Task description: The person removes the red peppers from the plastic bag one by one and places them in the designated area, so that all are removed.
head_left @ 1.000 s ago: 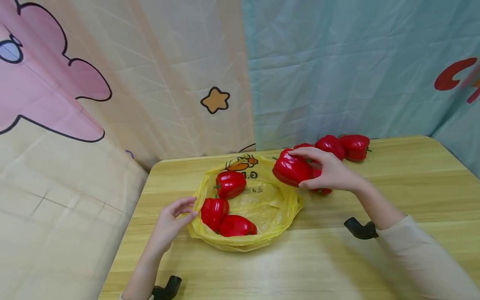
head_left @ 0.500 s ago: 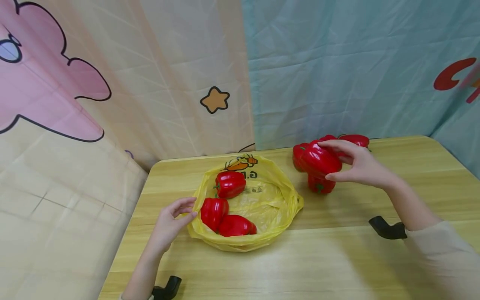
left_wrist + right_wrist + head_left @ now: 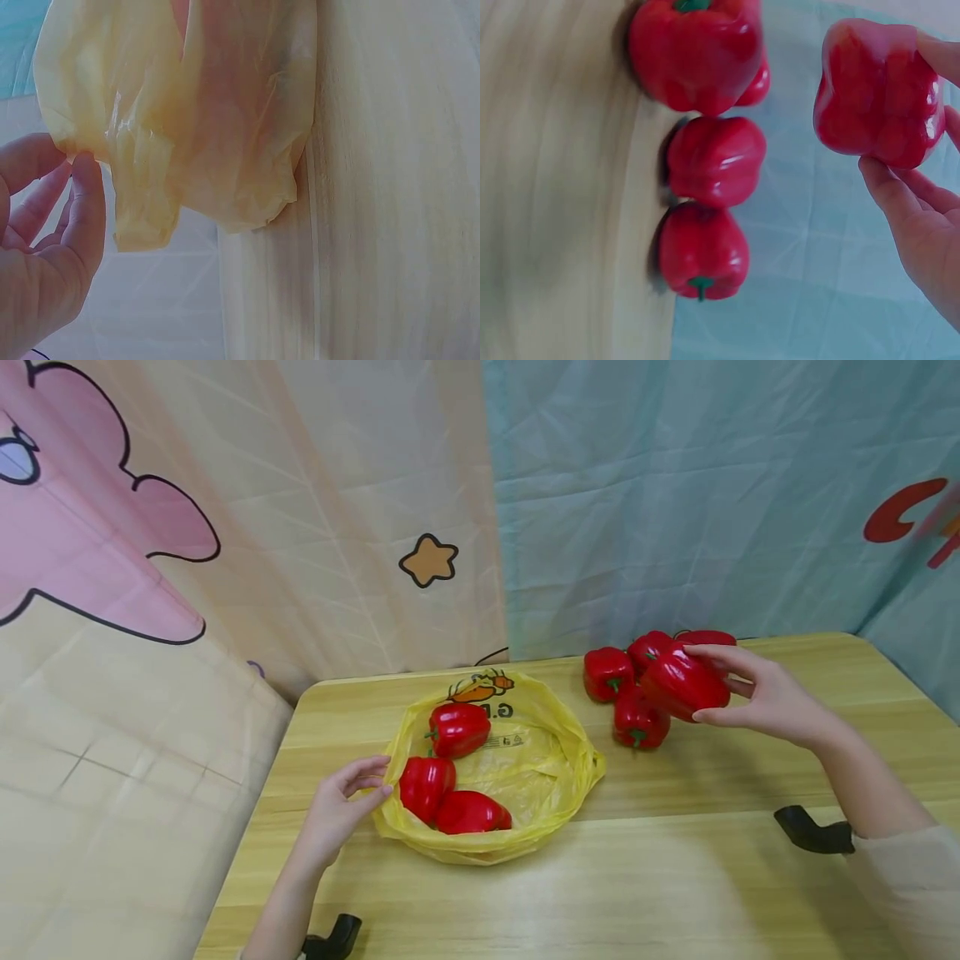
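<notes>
A yellow plastic bag [image 3: 536, 777] stands with its mouth spread wide on the wooden table. Inside it lie three red bell peppers [image 3: 459, 729], towards its left side. At the bag's left rim, my left hand [image 3: 341, 806] pinches the thin plastic between thumb and fingers; the left wrist view shows this pinch at the bag's edge [image 3: 75, 127]. My right hand [image 3: 772, 693] grips another red bell pepper [image 3: 685, 683] in the air, right of the bag. Behind and below that pepper are several more bell peppers [image 3: 641, 720], one partly hidden by the hand.
The wooden table [image 3: 637, 893] reaches back to a hanging curtain [image 3: 637, 510] printed with cartoon figures. Loose peppers [image 3: 716, 161] lie near the table's far edge, right of the bag. Black curved pieces [image 3: 813, 831] sit at both wrists.
My right hand has carried its pepper rightward, away from over the bag's right edge to above the loose peppers. The left hand and the bag have stayed in place.
</notes>
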{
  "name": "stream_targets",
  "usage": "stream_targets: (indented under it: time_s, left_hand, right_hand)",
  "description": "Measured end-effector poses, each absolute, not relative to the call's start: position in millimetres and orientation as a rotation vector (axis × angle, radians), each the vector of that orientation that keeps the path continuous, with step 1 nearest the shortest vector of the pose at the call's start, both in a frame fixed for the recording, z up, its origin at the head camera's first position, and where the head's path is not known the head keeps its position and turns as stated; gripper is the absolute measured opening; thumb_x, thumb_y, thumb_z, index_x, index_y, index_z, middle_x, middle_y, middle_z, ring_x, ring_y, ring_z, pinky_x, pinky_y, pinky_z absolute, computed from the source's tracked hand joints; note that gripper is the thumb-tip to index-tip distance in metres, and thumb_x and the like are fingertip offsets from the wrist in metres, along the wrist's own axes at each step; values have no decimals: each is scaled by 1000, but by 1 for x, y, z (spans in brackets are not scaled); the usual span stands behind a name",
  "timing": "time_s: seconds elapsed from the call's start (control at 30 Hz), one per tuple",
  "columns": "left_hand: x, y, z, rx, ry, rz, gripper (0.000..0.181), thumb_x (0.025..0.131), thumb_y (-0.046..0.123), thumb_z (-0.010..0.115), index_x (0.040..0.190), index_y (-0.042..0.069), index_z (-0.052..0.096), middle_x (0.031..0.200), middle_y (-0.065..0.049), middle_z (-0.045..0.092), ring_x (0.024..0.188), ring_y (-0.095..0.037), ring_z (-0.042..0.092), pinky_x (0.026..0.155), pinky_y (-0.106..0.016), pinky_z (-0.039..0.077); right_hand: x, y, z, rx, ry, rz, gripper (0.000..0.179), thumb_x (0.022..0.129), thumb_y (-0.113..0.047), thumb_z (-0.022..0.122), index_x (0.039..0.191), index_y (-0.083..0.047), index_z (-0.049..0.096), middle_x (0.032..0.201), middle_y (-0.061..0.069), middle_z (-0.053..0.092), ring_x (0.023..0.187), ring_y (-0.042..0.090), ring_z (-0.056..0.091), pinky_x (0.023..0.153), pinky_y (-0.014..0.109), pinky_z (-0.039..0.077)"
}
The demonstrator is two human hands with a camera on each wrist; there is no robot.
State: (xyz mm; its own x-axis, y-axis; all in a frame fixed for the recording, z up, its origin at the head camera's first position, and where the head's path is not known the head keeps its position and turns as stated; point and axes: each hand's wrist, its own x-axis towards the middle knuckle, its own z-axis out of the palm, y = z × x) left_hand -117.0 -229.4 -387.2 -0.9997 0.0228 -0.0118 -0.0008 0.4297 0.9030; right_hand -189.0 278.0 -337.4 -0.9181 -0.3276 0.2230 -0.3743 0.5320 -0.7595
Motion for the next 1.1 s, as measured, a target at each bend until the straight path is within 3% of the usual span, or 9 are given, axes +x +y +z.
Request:
stream_targets:
  time_s: [0.43,0.73,0.83,0.93,1.1]
  left_hand:
    - [-117,-229,-387,1,2620,1682,39,83,4,68,120,0,58,117,-15,59,94,-15,58,75,-20,51]
    - [-118,-223,-390,19,2602,1730,38,84,4,68,121,-1,58,118,-15,59,95,-14,57,75,-20,51]
    - [-119,-220,-391,42,2601,1743,38,84,5,68,121,-1,58,118,-16,59,96,-15,57,75,-20,51]
    - [-118,-222,-390,58,2603,1728,39,85,6,67,122,-1,57,117,-17,58,96,-15,57,76,-20,50]
    - [-116,-228,-388,76,2619,1701,41,85,9,68,123,-1,56,115,-18,59,95,-12,57,77,-19,50]
  right_hand:
    - [-189,302,-359,467,-2757,1392,76,72,3,76,138,-9,41,127,-4,41,105,5,42,71,12,48]
    - [-192,327,-371,390,-2805,1422,76,78,-6,74,143,-14,35,128,-3,37,103,0,41,69,15,50]
    - [-193,331,-375,346,-2833,1432,75,80,-10,73,144,-16,34,133,6,35,103,1,39,71,14,49]
    - [-193,331,-383,331,-2845,1446,75,82,-13,72,145,-18,33,137,16,32,107,5,38,72,13,48]
    - [-193,325,-397,316,-2857,1463,74,82,-18,72,145,-14,32,139,21,31,115,28,38,73,16,48]
